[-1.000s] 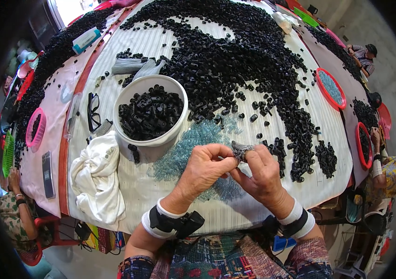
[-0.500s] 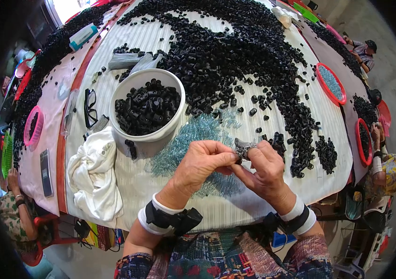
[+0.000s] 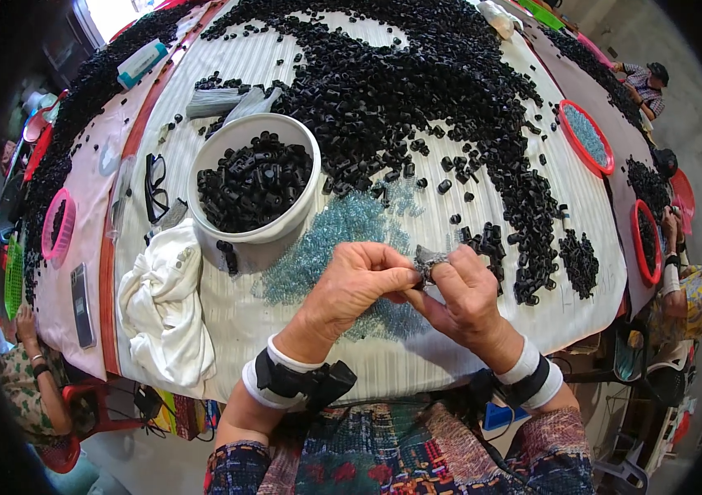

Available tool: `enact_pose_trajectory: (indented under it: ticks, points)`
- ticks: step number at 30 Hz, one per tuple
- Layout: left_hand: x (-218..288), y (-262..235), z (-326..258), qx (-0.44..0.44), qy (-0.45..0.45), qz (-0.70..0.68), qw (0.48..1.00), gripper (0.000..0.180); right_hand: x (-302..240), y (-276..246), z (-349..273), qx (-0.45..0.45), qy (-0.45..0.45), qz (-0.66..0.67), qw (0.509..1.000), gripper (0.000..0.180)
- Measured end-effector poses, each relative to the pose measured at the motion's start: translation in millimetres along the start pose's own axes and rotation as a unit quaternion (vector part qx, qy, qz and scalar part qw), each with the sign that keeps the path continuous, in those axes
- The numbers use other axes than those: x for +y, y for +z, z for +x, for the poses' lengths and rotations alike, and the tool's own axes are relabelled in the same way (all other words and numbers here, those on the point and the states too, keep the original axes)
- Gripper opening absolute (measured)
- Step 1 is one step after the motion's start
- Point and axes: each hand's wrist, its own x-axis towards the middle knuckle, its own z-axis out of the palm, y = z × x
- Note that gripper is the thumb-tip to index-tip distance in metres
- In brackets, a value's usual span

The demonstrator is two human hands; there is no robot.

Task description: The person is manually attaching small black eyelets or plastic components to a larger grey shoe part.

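Handling a small dark part (image 3: 423, 281) at the fingertips, right of centre in the frame, is judged to be the step in hand; fine fitting at close range is suggested by the posture. The part is mostly hidden by the fingers, and its exact form cannot be told. It appears to be pinched between the thumb and index finger of the left hand (image 3: 342, 285). A crumpled grey bundle (image 3: 432, 257) is grasped in the curled fingers of the right hand (image 3: 468, 295), whose thumb is brought close to the left fingertips. Neither hand is judged to be released.

Pale blue pieces (image 3: 326, 239) are spread just beyond and beneath the hands. Loose black parts (image 3: 417, 91) are heaped across the upper centre, and more are contained in the white bowl (image 3: 297, 216), left of centre.

For the next move, the left pinch should be held steady while the bundle is manipulated by the right fingers; alignment should be confirmed before pressure is applied. If the pinch is loosened early, the part may be dropped among the pale blue pieces below.
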Motion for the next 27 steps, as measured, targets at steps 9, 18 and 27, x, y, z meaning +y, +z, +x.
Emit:
enact_pose_trajectory:
  ticks: [9, 18, 27]
  points:
    - [-0.4, 0.8, 0.4, 0.022, 0.01, 0.028, 0.999, 0.01, -0.3, 1.4, 5.6, 0.02, 0.016, 0.022, 0.999, 0.03]
    - [4.1, 4.1, 1.3, -0.004, 0.005, 0.04, 0.999, 0.015, -0.6, 3.0, 3.1, 0.047, 0.032, 0.013, 0.998, 0.03]
    - [6.3, 4.7, -1.0, -0.062, -0.046, -0.012, 0.997, 0.019, -0.9, -7.3, 5.8, 0.019, 0.011, 0.027, 0.999, 0.028]
